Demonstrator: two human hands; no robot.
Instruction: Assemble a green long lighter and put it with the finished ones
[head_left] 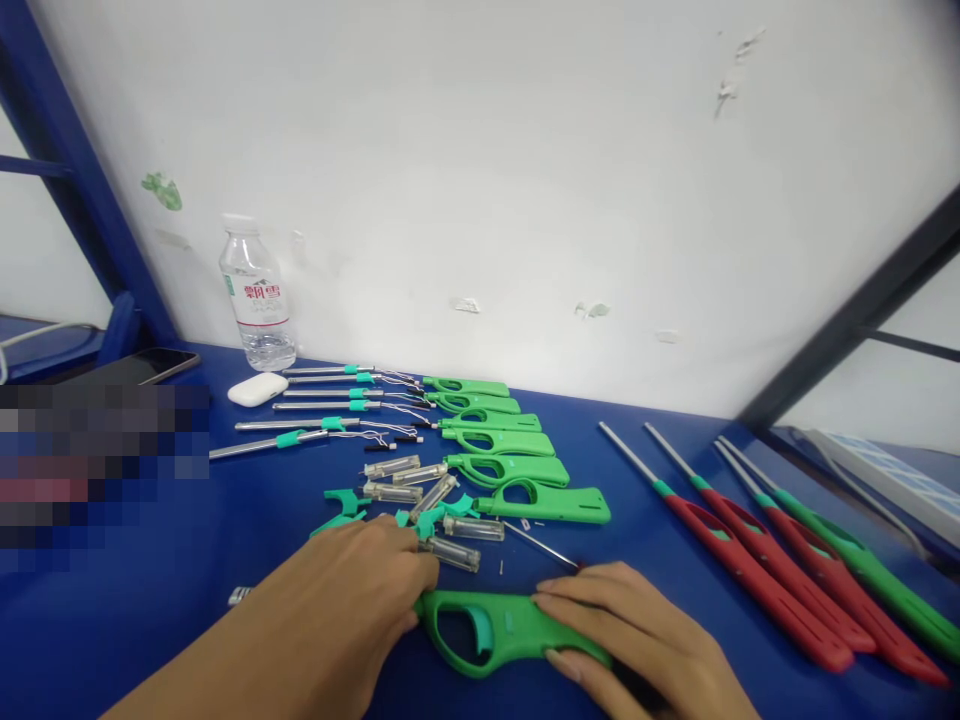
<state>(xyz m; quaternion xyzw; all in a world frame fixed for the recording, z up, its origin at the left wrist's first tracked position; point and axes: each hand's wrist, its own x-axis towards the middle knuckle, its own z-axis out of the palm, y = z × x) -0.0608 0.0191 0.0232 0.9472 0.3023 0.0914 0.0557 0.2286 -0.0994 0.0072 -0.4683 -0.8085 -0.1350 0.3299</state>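
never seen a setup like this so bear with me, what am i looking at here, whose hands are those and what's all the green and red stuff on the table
This is one picture from a camera worn on a person's head, looking forward and down, so both hands are that person's own. No machine is involved.

The left hand and right hand rest on a green lighter handle lying on the blue table.

Behind it lies a row of empty green handles, small clear tubes, and metal rods with wires. On the right lie finished long lighters, mostly red, one green.

Near the wall stand a water bottle and a white earbud case, with a phone beside them.
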